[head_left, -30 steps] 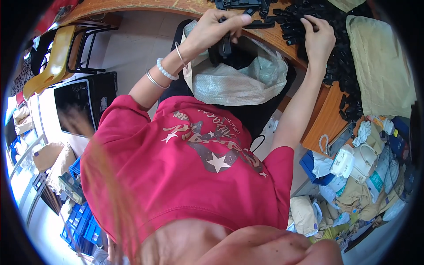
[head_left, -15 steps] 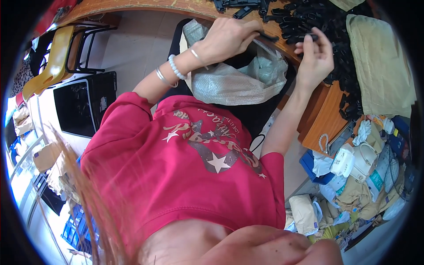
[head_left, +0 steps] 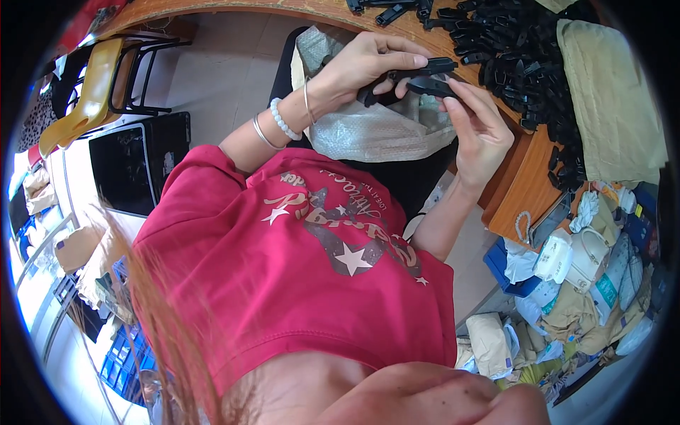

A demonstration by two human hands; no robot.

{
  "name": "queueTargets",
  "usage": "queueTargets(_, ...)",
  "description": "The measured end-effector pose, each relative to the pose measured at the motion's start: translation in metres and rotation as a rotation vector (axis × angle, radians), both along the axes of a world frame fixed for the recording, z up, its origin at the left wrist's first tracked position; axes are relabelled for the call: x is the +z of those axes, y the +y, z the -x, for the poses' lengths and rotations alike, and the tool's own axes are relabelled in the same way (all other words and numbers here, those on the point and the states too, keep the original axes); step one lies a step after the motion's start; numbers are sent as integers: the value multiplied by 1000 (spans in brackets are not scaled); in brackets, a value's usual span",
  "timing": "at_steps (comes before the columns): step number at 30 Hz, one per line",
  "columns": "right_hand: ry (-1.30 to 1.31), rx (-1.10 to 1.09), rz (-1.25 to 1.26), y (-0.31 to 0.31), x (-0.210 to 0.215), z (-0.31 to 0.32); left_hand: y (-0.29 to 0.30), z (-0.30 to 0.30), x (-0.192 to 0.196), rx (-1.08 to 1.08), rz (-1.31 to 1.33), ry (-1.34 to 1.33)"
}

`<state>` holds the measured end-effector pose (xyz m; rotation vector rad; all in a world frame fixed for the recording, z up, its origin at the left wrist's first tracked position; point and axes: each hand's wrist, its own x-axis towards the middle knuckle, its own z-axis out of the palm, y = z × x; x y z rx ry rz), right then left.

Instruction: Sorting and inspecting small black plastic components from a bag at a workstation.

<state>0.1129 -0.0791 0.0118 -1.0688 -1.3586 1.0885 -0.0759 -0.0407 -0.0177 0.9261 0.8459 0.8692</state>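
Parts pile (head_left: 506, 74): lay on table (head_left: 234, 6), upr R.
Sack (head_left: 375, 136): sat just below table edge, upr ctr.
Chair (head_left: 92, 99): stood upr L.
Bag heap (head_left: 570, 315): lay lwr R.

I have both arms out ahead, elbows bent. My left grip (head_left: 370, 67), back upward, sits near the close edge of the surface (head_left: 283, 8), thumb laid toward the right, fingers curled under. My right grip (head_left: 482, 131) angles inward, thumb and forefinger pinched, its fingertips near the left's.
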Motion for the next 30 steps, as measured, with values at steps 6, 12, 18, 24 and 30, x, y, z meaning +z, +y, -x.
queueTargets(6,-353,-162,-267,-3,-7,11,-8,3,23,-92,-538,365)
queueTargets(12,-261,-154,-299,1,-14,8,-8,5,11,-1,-967,510)
queueTargets(18,-176,-80,-178,8,-14,8,-6,8,10,-18,-967,506)
queueTargets(24,-266,108,-14,24,-25,-3,-8,15,2,-135,-628,492)
queueTargets(30,-817,-230,-500,99,-27,-25,8,17,-26,59,-1152,672)
